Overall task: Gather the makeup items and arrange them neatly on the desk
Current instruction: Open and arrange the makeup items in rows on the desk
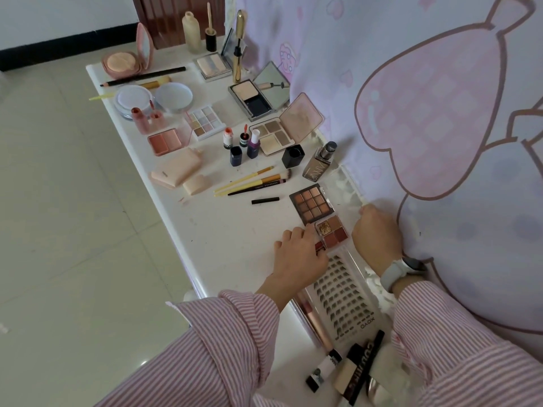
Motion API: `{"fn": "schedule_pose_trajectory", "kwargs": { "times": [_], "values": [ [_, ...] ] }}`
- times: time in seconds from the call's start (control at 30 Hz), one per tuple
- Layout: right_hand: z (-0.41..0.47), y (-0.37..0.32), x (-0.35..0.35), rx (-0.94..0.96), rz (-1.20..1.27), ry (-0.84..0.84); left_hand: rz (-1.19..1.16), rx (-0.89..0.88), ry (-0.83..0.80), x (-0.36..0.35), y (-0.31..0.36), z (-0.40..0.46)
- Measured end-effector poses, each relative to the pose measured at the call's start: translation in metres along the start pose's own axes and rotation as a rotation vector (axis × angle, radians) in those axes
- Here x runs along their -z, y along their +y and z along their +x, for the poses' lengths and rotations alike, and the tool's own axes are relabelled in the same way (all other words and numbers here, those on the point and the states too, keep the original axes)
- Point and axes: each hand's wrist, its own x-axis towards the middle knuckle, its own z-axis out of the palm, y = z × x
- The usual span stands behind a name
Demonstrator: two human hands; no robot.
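Head view, the only one supplied. We note the small four-pan palette lying flat on the tabletop, directly between the two hands and just below the nine-pan brown palette, which it touches or slightly overlaps at its near corner. The left hand rests beside the small palette's left edge, fingers loosely spread and extended toward it; contact looks likely at the edge, but we cannot confirm a grip. The right hand sits to the palette's right, near the curtain, fingers curled under; we cannot tell whether it holds anything. The lash tray lies just behind both hands, its long axis running toward the person. Our judgement: the left hand is nearer, and the palette lies up and right of its fingertips, so a short slide aligns it.
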Motion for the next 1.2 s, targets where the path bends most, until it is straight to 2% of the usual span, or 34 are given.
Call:
{"fn": "schedule_pose_trajectory", "kwargs": {
  "times": [0.2,0.53,0.67,0.77,0.87,1.0,1.2],
  "values": [
    [0.004,0.000,0.000,-0.023,0.018,0.025,0.076,-0.082,-0.006,-0.004,-0.003,-0.007],
    [0.003,0.001,-0.002,0.043,0.031,0.004,0.150,-0.198,0.052,-0.007,-0.007,-0.014],
    [-0.004,-0.003,0.001,0.100,-0.099,0.086,0.231,-0.276,0.089,-0.010,-0.008,-0.016],
    [-0.010,-0.006,0.002,0.240,-0.252,0.149,0.260,-0.273,0.074,-0.011,-0.010,-0.015],
    [-0.017,-0.005,0.000,0.312,-0.400,0.074,0.309,-0.274,0.041,-0.013,-0.015,-0.013],
    [-0.024,0.004,-0.003,0.289,-0.566,-0.018,0.348,-0.277,0.023,-0.012,-0.017,-0.011],
    [-0.026,0.003,-0.002,0.277,-0.607,-0.103,0.341,-0.283,0.025,-0.008,-0.016,-0.011]
  ]
}}
